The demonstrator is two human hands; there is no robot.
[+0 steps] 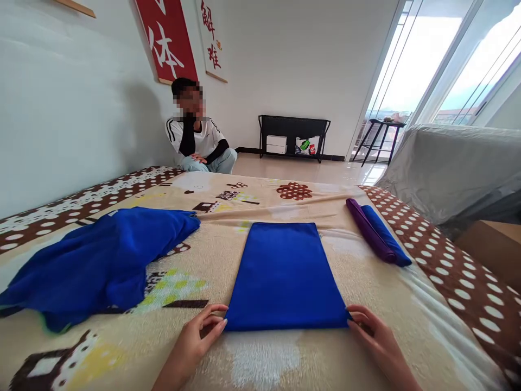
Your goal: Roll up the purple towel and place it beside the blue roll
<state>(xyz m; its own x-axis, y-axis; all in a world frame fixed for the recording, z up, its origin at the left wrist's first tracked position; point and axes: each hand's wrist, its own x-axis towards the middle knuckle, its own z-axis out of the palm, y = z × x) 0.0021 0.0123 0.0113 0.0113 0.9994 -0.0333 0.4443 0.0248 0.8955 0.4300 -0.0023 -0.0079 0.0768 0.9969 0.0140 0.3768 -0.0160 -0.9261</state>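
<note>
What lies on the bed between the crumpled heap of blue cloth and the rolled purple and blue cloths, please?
In the head view, the flat folded blue cloth lies there on the patterned blanket, with the left hand and right hand at its near corners.

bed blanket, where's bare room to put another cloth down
Free: the blanket strip between the folded blue cloth and rolled cloths, and beyond the folded cloth. Crowded: the left, under the blue heap.

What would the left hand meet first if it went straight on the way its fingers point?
The left hand points right at the folded blue cloth; its fingertips already touch that near corner.
</note>
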